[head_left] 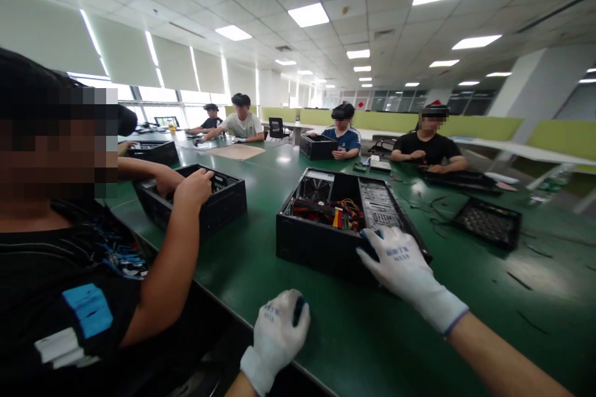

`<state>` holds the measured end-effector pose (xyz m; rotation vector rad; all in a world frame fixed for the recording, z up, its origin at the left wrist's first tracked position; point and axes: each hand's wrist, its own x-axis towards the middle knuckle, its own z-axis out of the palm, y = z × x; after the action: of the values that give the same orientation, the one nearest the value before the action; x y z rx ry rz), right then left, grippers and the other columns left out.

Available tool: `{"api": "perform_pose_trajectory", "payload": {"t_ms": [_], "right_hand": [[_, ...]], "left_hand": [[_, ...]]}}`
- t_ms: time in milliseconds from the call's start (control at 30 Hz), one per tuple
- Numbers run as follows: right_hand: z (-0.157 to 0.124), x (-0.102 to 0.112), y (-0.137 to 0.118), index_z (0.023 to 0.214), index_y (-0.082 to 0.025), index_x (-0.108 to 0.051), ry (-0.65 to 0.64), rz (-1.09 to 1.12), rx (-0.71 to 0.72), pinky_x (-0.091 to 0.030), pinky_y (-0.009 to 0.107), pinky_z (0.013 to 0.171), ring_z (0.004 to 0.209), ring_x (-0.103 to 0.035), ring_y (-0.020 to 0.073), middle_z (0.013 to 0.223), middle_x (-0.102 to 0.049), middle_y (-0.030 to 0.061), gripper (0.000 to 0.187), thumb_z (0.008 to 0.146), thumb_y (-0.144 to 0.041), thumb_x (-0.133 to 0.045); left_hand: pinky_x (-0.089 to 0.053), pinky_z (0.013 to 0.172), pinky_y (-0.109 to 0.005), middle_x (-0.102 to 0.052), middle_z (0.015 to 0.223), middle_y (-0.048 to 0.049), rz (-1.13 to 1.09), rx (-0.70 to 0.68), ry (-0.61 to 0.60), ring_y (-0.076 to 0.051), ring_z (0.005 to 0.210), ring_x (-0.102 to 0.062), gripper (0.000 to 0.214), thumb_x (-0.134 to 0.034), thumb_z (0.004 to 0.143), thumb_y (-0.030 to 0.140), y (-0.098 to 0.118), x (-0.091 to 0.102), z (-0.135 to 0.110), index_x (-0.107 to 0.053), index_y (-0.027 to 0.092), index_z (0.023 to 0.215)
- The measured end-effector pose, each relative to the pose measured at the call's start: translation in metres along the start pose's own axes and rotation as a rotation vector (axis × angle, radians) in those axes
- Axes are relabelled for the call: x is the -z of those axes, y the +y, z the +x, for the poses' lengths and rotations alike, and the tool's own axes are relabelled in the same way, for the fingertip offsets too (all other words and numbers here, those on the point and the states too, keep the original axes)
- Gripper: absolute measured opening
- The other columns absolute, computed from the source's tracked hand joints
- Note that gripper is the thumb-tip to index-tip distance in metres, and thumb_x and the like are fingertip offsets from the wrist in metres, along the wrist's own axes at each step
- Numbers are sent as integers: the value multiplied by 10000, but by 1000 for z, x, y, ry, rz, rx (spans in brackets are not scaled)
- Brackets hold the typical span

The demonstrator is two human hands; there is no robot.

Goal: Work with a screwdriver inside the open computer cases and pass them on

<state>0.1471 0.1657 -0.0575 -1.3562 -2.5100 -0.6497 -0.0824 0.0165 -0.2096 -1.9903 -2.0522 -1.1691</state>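
In the head view, the case [321, 248] lies on the bench [367, 335] with its open side up, ahead of both hands. The right hand [398, 260] is the nearer one: it is at the right end of the case's near wall, so most of the case lies to the left and far of its fingers [372, 235]. Its forefinger and thumb are spread apart, the forefinger at the rim and the thumb lower, by the wall's outer face. They appear to touch the case; whether they press on it, I cannot tell.

The left hand [279, 329] is at the near edge of the bench, well apart from the case, which lies far and a little right of it. Its fingers are curled, and with the palm side hidden I cannot tell whether they close on anything.

The near wall runs left to right, slightly skewed; foreshortening leaves the long axis uncertain. Inside are a fan [316, 188] at the far left and wires [350, 206] nearer the middle. To the left, a co-worker [153, 260] has both bare hands at a second case [223, 208].
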Motion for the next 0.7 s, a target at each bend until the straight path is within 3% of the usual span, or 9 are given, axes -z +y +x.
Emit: {"api": "perform_pose_trajectory", "payload": {"t_ms": [233,367,533,700], "right_hand": [[-54,30,-3,1238,-156,-691,21,-11,6,-409,397,784,935,-594,298,1048,-665,154,438,968,-451,-515],[-79,44,-9,1207,-156,-711,50,-12,28,-416,397,753,900,-596,297,995,-668,142,401,964,-417,-529],[-108,55,-15,1143,-155,-731,130,6,49,-428,405,735,855,-589,293,937,-661,129,366,932,-410,-576],[-131,65,-17,1100,-139,-728,217,8,105,-447,409,721,826,-583,286,910,-651,131,330,926,-371,-569]], "left_hand": [[-586,726,-339,-733,907,-44,-28,25,-49,-209,788,-719,181,-544,960,345,9,8,4,-660,216,1009],[-591,764,-343,-747,928,-44,-80,1,31,-214,834,-729,159,-582,942,336,19,19,-6,-662,224,1021],[-566,761,-330,-721,932,-38,-155,-136,37,-194,820,-709,167,-596,937,318,56,63,-10,-637,239,1079],[-519,683,-322,-693,882,-22,-104,-300,56,-175,722,-667,224,-610,934,326,87,108,16,-612,244,1143]]}}
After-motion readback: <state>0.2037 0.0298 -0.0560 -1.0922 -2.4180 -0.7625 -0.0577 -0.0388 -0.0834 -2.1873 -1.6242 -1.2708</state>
